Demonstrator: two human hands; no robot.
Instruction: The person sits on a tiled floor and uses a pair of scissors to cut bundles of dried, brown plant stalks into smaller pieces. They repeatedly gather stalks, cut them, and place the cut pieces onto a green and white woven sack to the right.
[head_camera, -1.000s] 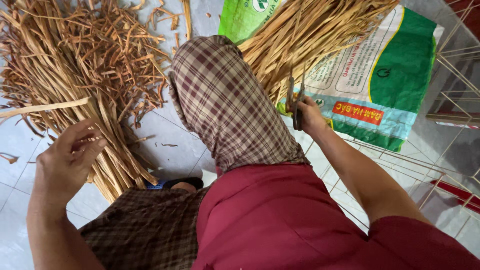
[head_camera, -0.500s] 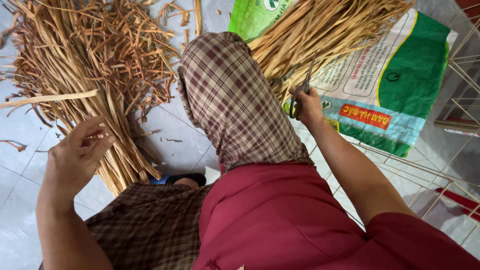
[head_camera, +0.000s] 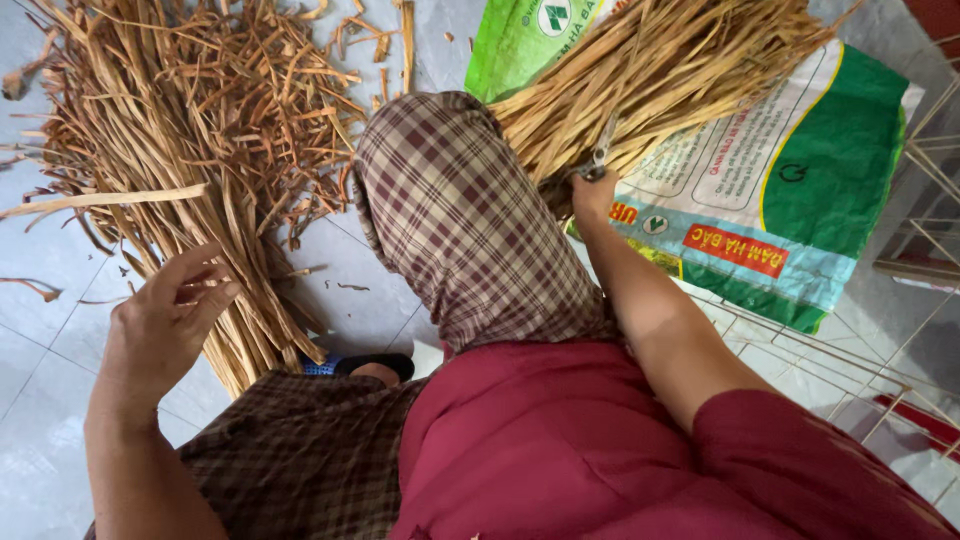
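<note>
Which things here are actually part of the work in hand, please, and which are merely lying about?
In hand: left hand over the brown strip pile; right hand holding scissors at the pale strip bundle.
Lying about: green printed sack, wire frame, scattered scraps.

One view only, from the head, tilted steeply down over the person's own lap and raised knee (head_camera: 455, 215), close in, taking in the tiled floor (head_camera: 45, 300) just ahead.

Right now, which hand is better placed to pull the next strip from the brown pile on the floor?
Left. The left hand is open right over the brown strip pile; the right hand is across the knee, gripping scissors.
</note>
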